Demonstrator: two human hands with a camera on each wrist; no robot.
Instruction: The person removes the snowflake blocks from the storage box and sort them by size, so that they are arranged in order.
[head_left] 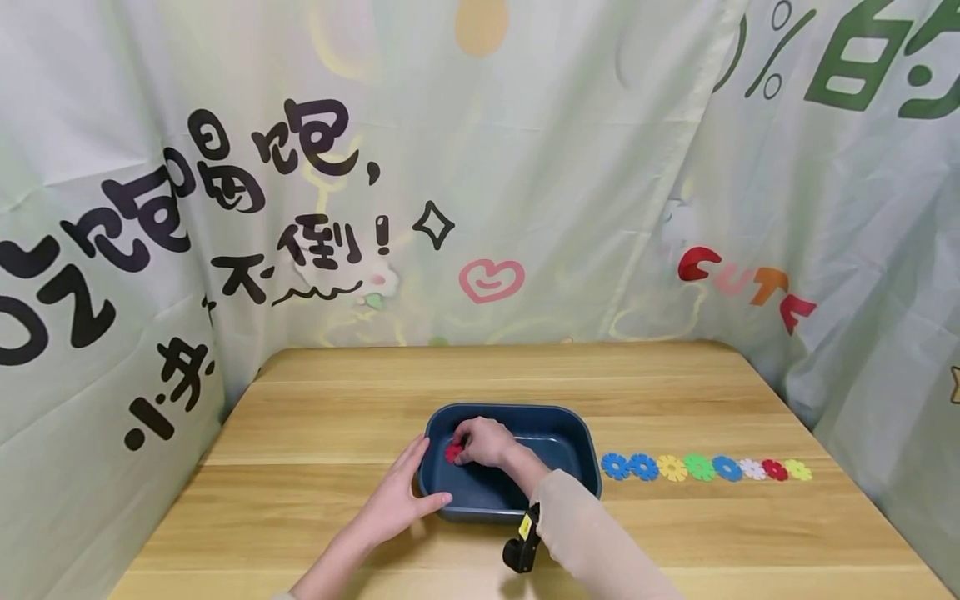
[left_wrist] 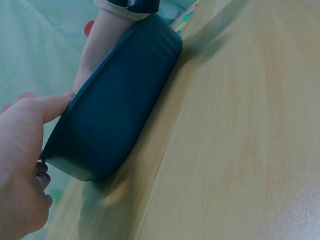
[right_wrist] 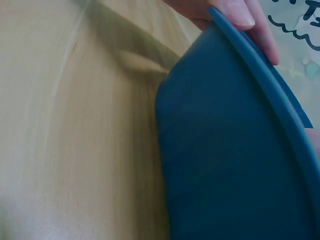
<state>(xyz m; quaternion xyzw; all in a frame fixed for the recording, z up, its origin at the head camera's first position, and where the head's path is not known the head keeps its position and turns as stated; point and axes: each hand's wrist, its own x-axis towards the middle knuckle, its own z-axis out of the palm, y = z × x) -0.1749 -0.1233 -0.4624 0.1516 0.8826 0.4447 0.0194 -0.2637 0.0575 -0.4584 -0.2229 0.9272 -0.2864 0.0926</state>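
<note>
A dark blue rectangular basin (head_left: pixel 480 493) sits on the wooden table in front of me. My left hand (head_left: pixel 394 497) grips its near left corner, thumb at the front rim and fingers along the left side. In the left wrist view that thumb presses the rim of the basin (left_wrist: pixel 120 105). My right hand (head_left: pixel 487 442) reaches inside over the front rim and pinches a red flower-shaped plastic disc (head_left: pixel 453 452) near the left wall. The basin's outer wall (right_wrist: pixel 225 140) fills much of the right wrist view and hides most of that hand.
Right of the basin, several flower-shaped discs lie in a row on the table (head_left: pixel 675 533), from a blue disc (head_left: pixel 616 467) beside the basin to a yellow-green disc (head_left: pixel 798 470) at the far end. Printed curtains (head_left: pixel 570 208) stand behind and on both sides.
</note>
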